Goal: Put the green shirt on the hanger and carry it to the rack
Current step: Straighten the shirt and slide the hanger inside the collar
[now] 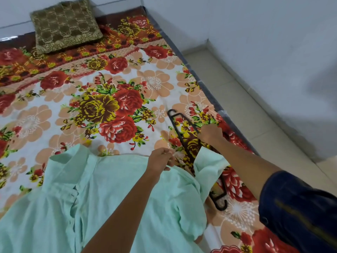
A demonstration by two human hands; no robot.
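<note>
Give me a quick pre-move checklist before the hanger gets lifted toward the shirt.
1. Right hand grip closed on hanger: cannot tell, the hand hides the contact.
2. Left hand pinching green shirt edge: ok.
3. Hanger free of the shirt: not ok, a sleeve lies over its lower part.
4. Shirt on hanger: not ok, not yet.
5. Rack in view: not ok.
</note>
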